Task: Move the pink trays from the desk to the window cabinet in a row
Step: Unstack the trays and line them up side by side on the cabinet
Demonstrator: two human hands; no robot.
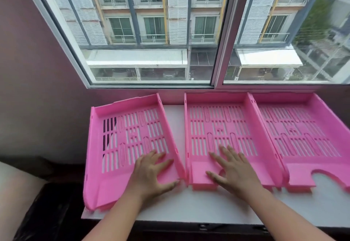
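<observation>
Three pink slotted trays lie side by side on the white cabinet top (pixel 208 208) under the window. The left tray (pixel 113 132) sits skewed, its left side overhanging the cabinet's left edge. The middle tray (pixel 223 119) and the right tray (pixel 303 127) lie straight and touch each other. My left hand (pixel 151 174) rests flat with spread fingers on the front right part of the left tray. My right hand (pixel 233 168) lies flat, fingers apart, on the front of the middle tray. Neither hand grips anything.
A window (pixel 189 32) with a white frame stands right behind the trays. A pink wall (pixel 37 89) closes the left side. Dark bags or cushions (pixel 47 203) lie low at the left, beside the cabinet.
</observation>
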